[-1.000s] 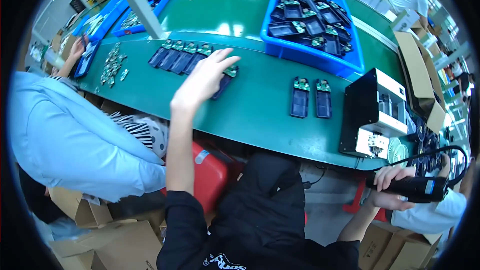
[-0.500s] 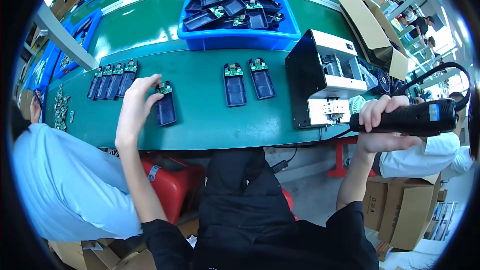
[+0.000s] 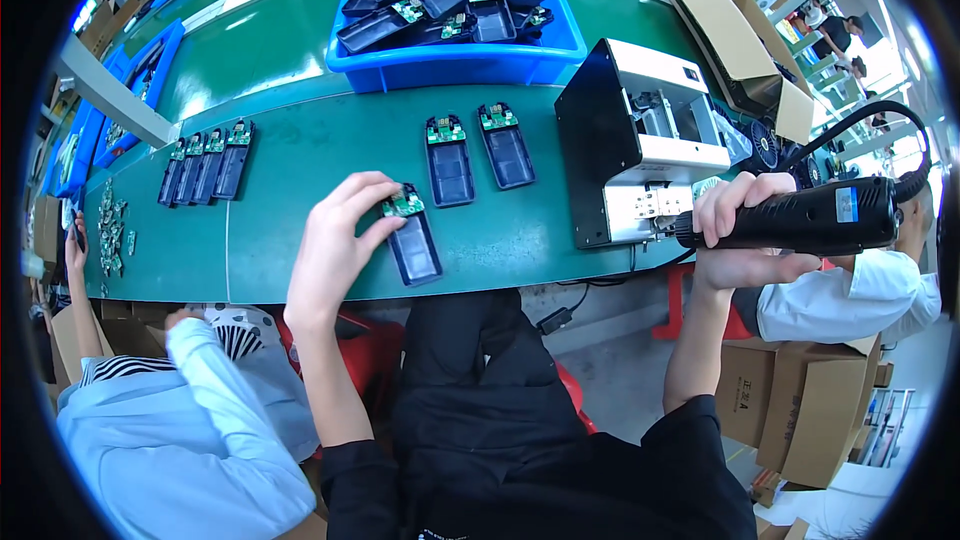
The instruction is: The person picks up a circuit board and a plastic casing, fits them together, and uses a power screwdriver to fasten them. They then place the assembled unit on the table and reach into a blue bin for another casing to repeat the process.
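Between the thumb and fingers of my left hand (image 3: 335, 245) is the circuit-board end of a dark plastic housing (image 3: 416, 252), lying near the table's front edge. My right hand (image 3: 737, 230) is wrapped round a black electric screwdriver (image 3: 815, 219) with a cable at its back end. The screwdriver's front end points left, at the front of a black and silver screw feeder (image 3: 640, 155). Two more housings with green boards, one (image 3: 450, 165) beside the other (image 3: 507, 150), lie beyond my left hand. Several others (image 3: 233, 165) stand in a row at the left.
A blue bin (image 3: 455, 70) heaped with housings stands at the back of the green table (image 3: 290, 140). Small metal parts (image 3: 110, 225) lie at the far left. An open cardboard box (image 3: 720, 20) is behind the feeder. A co-worker's blue sleeve (image 3: 200, 370) is close on my left.
My left hand has moved right and nearer to me with the housing. The screwdriver in my right hand has shifted slightly left, toward the feeder. The co-worker's arm on the left has moved.
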Available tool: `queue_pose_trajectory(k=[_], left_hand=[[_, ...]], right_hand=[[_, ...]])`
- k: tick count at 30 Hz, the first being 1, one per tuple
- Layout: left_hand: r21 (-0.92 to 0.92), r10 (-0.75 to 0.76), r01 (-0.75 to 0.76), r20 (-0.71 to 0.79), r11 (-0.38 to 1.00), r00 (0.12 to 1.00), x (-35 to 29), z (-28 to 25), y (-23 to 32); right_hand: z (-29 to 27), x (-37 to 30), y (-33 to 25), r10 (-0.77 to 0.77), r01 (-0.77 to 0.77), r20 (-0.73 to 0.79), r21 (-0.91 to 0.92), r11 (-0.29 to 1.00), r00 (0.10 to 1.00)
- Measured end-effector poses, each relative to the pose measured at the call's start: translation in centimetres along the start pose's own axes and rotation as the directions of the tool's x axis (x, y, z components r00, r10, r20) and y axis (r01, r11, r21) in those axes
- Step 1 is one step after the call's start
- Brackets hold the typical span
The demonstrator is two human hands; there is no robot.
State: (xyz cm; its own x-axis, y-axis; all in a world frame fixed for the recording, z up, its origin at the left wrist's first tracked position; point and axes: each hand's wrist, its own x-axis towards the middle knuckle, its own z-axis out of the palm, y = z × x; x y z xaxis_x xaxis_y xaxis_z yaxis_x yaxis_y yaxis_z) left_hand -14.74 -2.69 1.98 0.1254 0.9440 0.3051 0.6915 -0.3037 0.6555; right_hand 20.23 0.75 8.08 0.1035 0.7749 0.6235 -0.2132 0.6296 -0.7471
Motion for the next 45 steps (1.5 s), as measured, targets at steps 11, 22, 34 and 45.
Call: queue_pose_trajectory(k=[11, 22, 34, 45], left_hand=[[-0.211, 0.074, -0.052, 0.099, 0.976, 0.992, -0.6, 4.4, 3.6], [-0.44, 0.213, -0.128, 0.149, 0.889, 0.966, 0.4, 9.3, 4.7], [-0.355, 0.21, -0.115, 0.24, 0.928, 0.948, 1.3, 10.2, 6.2], [-0.332, 0.188, -0.101, 0.243, 0.938, 0.952, 0.8, 10.1, 6.1]], right_hand=[[0.0, 0.2, 0.2, -0.04, 0.04, -0.006, 0.0, 0.999, 0.999], [0.1, -1.4, -0.8, 0.082, -0.082, -0.004, -0.023, 0.996, 0.997], [5.2, -4.1, 1.9, 0.086, -0.132, 0.262, 0.163, 0.978, 0.961], [5.4, -5.7, 3.1, 0.185, -0.215, 0.287, 0.076, 0.974, 0.94]])
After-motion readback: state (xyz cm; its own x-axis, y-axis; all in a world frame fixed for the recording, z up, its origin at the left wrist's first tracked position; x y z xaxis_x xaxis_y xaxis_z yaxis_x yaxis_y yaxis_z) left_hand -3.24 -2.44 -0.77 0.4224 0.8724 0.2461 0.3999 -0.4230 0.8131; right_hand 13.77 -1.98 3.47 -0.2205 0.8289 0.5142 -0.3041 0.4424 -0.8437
